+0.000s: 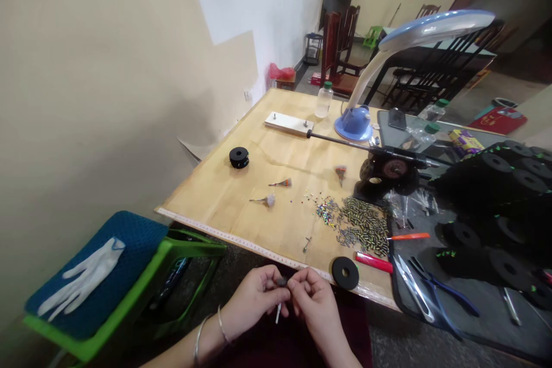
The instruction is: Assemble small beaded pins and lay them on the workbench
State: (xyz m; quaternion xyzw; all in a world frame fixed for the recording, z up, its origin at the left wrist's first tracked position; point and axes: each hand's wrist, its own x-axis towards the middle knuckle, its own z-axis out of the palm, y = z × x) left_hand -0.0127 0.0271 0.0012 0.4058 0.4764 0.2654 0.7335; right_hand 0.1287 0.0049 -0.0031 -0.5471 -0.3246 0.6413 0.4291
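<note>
In front of the table's near edge, my left hand and my right hand meet with bent fingers pinched together. A small dark piece shows between the fingertips, too small to name. Below my left fingers a thin white stick hangs down; whether it joins the dark piece is hidden. A black foam spool lies flat on the table just beyond my right hand. Farther in is a small metal fitting. Piles of small greenish metal pieces and coloured beads lie beyond it.
Pliers, scissors and a red-handled tool lie at the right, near stacked black spools. A blue lamp and a rod-and-crank device stand farther back. A green stool bears a white glove.
</note>
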